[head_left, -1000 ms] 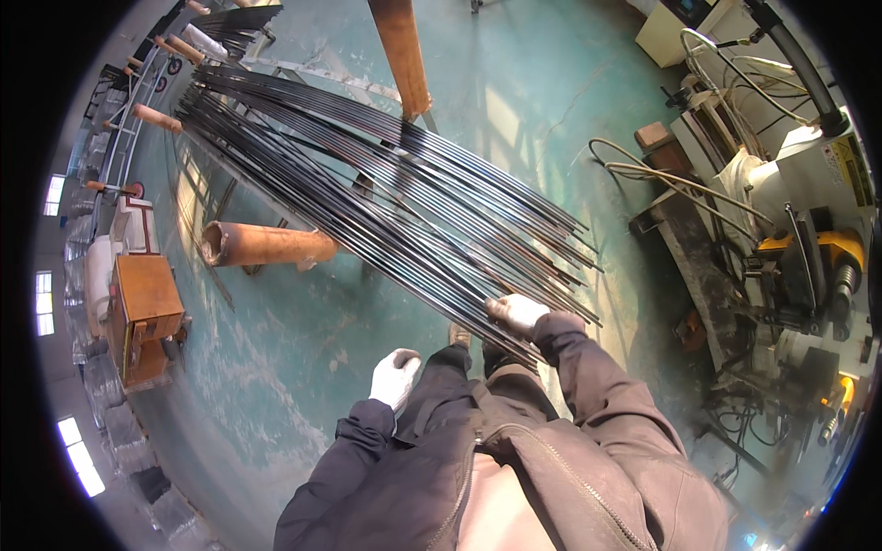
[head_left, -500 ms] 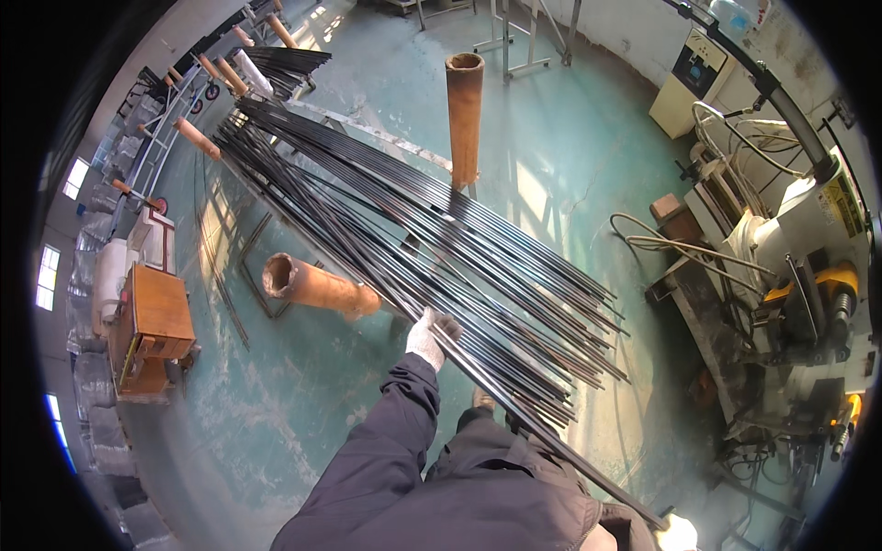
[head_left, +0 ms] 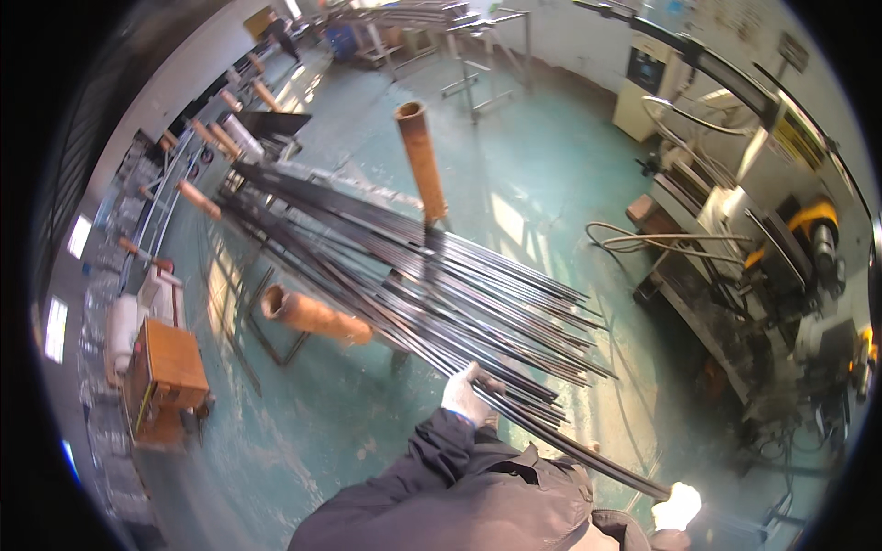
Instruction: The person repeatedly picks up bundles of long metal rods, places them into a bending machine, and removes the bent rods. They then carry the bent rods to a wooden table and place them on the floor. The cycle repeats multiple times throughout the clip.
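My left hand [head_left: 467,397], in a white work glove, is closed round a few long dark metal rods [head_left: 579,450] at the near edge of the stack. In a white glove too, my right hand [head_left: 678,508] grips the same rods by their end at the lower right. Between the hands the held rods run close together past my body. Beyond my left hand they merge into a large fanned pile of dark rods [head_left: 496,275]. How many I hold cannot be made out.
Rusty cardboard-like tubes, one upright [head_left: 421,170] and one leaning [head_left: 317,315], flank the pile. A brown wooden cabinet [head_left: 170,367] stands left. On the right is a machine [head_left: 735,230] with looping cables. A person [head_left: 282,39] is far back, near a metal rack [head_left: 413,16].
My view has shifted, and the far person has come into it. My left hand has moved right and nearer along the rods. My right hand shows more fully, still gripping their end.
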Motion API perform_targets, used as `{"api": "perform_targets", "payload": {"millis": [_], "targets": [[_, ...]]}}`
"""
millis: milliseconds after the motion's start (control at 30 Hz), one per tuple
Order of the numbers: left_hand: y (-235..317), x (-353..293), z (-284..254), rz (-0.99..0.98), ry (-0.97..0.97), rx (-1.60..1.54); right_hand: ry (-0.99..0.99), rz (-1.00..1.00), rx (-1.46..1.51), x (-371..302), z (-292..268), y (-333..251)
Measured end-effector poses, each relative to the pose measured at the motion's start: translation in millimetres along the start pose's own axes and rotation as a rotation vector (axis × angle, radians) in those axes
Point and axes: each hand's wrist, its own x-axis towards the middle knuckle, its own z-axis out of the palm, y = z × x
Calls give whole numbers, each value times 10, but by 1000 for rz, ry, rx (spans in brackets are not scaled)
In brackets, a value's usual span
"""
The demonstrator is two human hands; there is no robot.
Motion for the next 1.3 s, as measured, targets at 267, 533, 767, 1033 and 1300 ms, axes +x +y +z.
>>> {"api": "perform_targets", "payload": {"millis": [267,533,767,1033,1300], "targets": [[-643,-1021,1073,257,-123,36,87,164,-38,89,335,3286],[-2206,-1657,2736,188,-605,152,609,243,235,851,245,3737],[-2168,-1694,4126,266,-983,197,1058,989,279,1146,-1,5134],[-3675,-714,4864,120,-835,339,834,551,2754,2072,-862,3822],[-3244,659,6046,402,-889,604,1198,618,2388,3062,-1040,4622]]}}
